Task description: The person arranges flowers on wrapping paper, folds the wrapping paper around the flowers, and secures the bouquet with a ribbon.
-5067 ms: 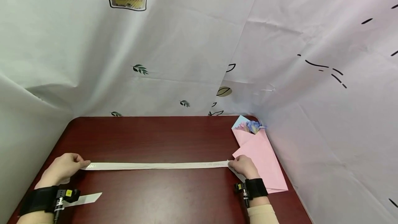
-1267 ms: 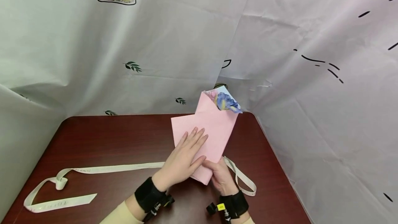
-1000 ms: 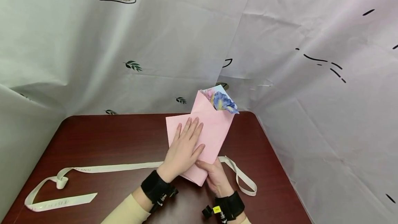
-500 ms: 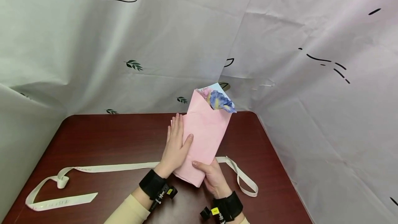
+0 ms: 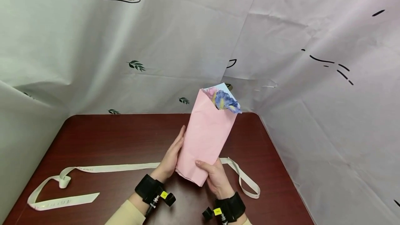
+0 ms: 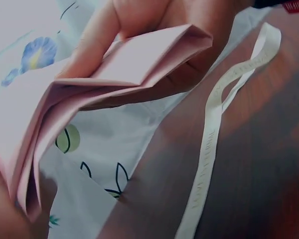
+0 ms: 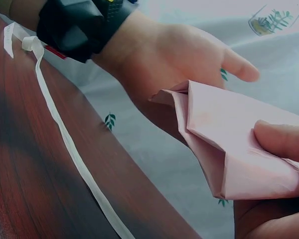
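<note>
A flower bouquet (image 5: 207, 131) wrapped in pink paper leans up and to the right above the table, with blue and pink blooms (image 5: 223, 100) at its top. My right hand (image 5: 217, 180) grips the lower end, thumb on the front and fingers behind. My left hand (image 5: 171, 153) lies along the left side of the wrap with fairly straight fingers. In the right wrist view, the left hand (image 7: 164, 59) has its thumb raised off the paper, its other fingers hidden behind the wrap (image 7: 239, 144). Open folds show at the paper's bottom in the left wrist view.
A long cream ribbon (image 5: 118, 168) with faint lettering runs across the dark red table (image 5: 125, 138) under the bouquet. Its left part curls back near the front left; a loop (image 5: 250, 185) lies at right. White patterned cloth (image 5: 175, 44) hangs behind and at both sides.
Both hands left the ribbon and brought the bouquet from the right to the middle. The left hand pressed the front, then slid to the left edge; the protruding left flap is now folded out of sight.
</note>
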A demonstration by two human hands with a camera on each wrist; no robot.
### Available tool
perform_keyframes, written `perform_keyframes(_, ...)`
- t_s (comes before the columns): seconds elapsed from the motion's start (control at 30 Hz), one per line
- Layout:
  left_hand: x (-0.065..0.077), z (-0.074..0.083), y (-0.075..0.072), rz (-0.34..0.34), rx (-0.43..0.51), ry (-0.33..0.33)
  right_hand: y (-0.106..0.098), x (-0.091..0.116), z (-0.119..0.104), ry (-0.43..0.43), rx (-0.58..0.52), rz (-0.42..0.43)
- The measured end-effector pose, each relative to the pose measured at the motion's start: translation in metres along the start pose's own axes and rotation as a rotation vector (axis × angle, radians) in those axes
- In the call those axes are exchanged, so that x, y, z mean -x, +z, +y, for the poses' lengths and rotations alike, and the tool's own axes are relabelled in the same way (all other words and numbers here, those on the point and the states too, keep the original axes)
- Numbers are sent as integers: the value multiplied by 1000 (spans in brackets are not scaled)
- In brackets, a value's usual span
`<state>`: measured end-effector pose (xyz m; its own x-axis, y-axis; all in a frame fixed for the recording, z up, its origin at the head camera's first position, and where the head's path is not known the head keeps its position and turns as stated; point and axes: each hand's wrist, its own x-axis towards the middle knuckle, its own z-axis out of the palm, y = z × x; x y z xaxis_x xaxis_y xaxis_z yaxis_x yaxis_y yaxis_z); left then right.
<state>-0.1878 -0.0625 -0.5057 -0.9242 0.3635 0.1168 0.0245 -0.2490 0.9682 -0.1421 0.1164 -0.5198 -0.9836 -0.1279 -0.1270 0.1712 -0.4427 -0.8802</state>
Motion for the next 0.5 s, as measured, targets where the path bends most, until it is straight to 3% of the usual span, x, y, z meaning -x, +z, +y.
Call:
perform_keyframes(0.23, 12, -4, -2, -193, 249, -68, 0, -2, -1, 6, -6, 32)
perform_keyframes(0.33, 17, -6, -1, -254, 315, -80, 0, -2, -2, -7, 4, 53)
perform_keyframes(0.5, 24, -10, -2, -264, 264, -100, 0, -1, -3, -28, 16, 60)
